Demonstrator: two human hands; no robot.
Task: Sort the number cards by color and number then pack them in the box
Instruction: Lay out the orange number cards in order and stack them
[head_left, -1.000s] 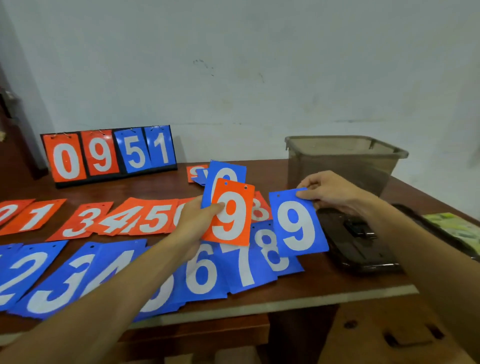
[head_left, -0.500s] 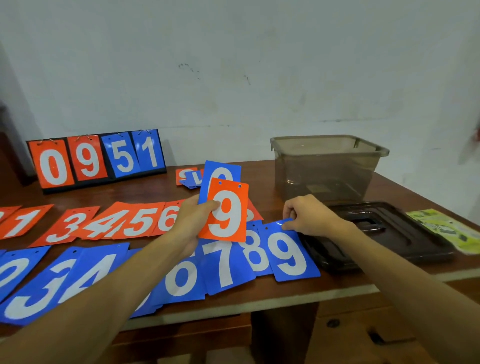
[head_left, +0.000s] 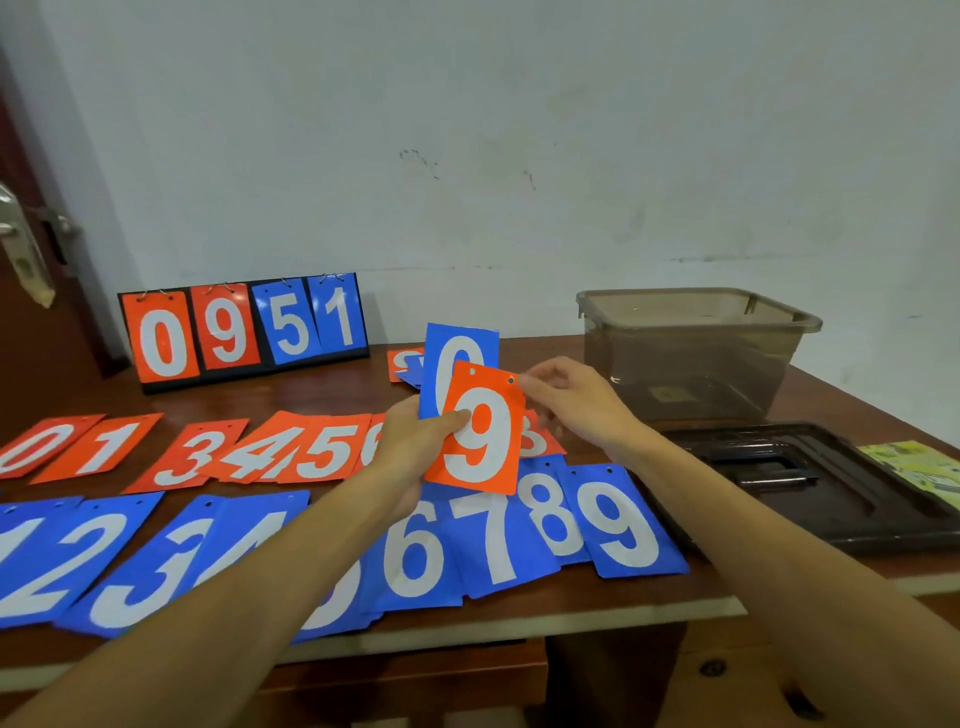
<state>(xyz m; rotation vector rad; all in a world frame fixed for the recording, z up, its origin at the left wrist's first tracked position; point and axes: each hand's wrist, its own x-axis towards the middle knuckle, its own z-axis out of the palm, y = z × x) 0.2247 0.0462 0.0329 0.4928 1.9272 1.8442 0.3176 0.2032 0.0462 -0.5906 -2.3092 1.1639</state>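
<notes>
My left hand (head_left: 410, 447) grasps an orange 9 card (head_left: 480, 431), white numeral, two punched holes, over a blue 0 card (head_left: 457, 353); right hand (head_left: 571, 400) pinches its top corner.

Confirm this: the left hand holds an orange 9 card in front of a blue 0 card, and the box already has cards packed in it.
Not quite. The head view shows the box without cards. The rest stands: the left hand holds the orange 9 card before the blue 0 card.

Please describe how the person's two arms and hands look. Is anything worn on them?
Both forearms are bare as far as the picture shows: no sleeves are visible. The left hand and the right hand wear no gloves, and no watch, bracelet or ring can be seen on them.
</notes>
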